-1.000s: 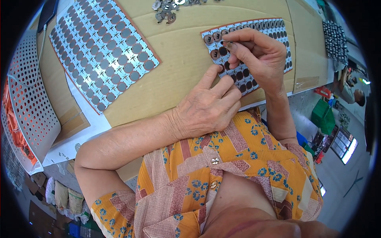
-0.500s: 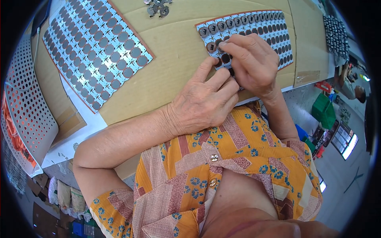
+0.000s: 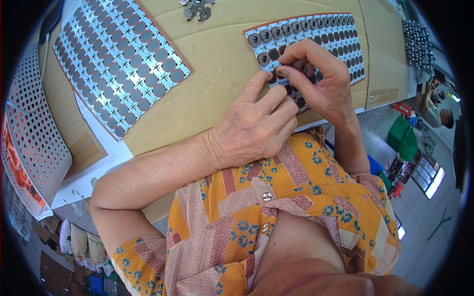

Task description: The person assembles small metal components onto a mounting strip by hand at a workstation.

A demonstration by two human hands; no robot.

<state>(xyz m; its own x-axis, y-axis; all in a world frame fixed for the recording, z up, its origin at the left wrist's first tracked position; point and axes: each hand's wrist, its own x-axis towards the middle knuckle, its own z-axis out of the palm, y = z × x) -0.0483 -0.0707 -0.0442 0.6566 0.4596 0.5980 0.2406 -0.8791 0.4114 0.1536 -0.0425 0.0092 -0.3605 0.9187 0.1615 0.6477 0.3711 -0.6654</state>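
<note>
The right panel [image 3: 305, 21] is a light sheet with rows of dark round cells and a reddish-brown edge. Dark notched metal discs [image 3: 265, 34] sit along its far row and near its left corner. Over its near-left part, my right hand [image 3: 323, 79] bends thumb and forefinger into a pinch. What is between those fingertips is too small to make out. Close beside them, my left hand [image 3: 254, 126] rests at the panel's near-left edge. One of its fingers stretches onto the edge, the others are bent and apart, and its thumb is hidden.
A larger panel [image 3: 116, 64] of round grey cells lies at the left on the brown cardboard [image 3: 217, 54]. Loose metal discs [image 3: 197, 10] are heaped at the far middle. A perforated white basket [image 3: 42, 123] with orange things stands at far left; dark beaded strands [image 3: 418, 47] are far right.
My right hand has shifted slightly toward the near side, its fingertips coming down next to my left finger. Its thumb now shows more. The left hand stays in place.
</note>
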